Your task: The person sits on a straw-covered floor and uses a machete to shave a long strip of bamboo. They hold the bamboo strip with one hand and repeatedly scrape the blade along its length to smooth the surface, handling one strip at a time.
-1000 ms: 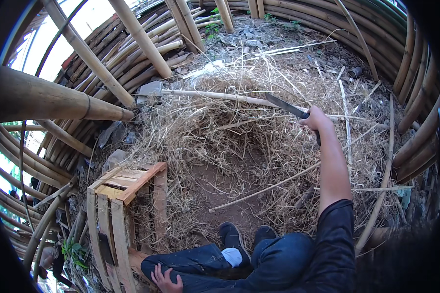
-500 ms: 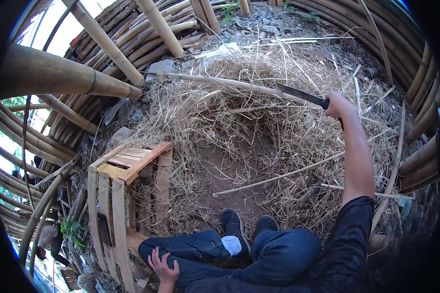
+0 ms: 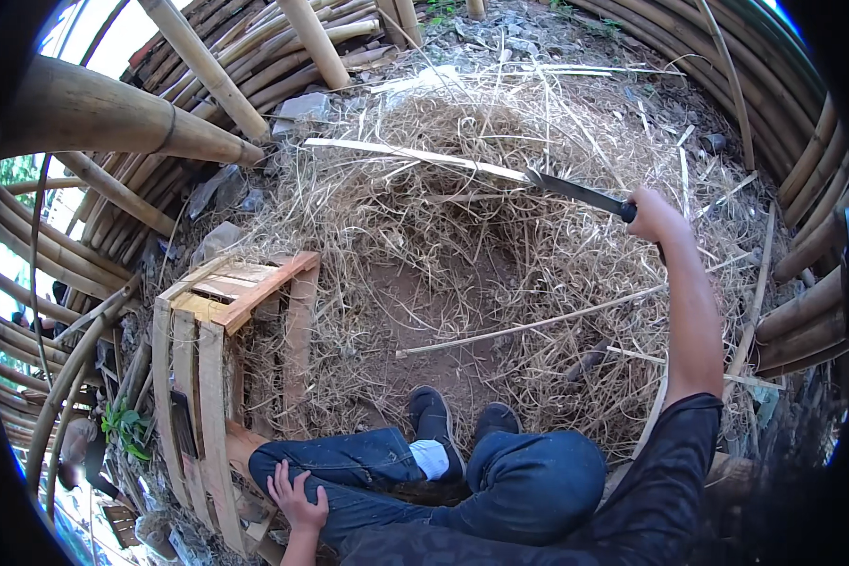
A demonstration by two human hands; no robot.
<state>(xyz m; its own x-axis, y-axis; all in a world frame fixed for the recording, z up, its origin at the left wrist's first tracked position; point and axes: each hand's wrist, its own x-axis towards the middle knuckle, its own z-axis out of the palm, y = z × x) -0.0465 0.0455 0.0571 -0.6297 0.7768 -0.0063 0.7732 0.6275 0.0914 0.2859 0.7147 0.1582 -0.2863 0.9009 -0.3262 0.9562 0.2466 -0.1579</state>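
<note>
Dark-bladed knife sits clamped in my right hand, fingers wrapped round its handle, tip meeting the pale split bamboo strip at twelve o'clock; strip looks uncut. Left hand spreads on my thigh.

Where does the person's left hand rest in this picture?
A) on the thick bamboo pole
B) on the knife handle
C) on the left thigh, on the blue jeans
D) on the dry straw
C: the left hand lies flat on the jeans at the thigh, while the right hand grips the knife.
</note>
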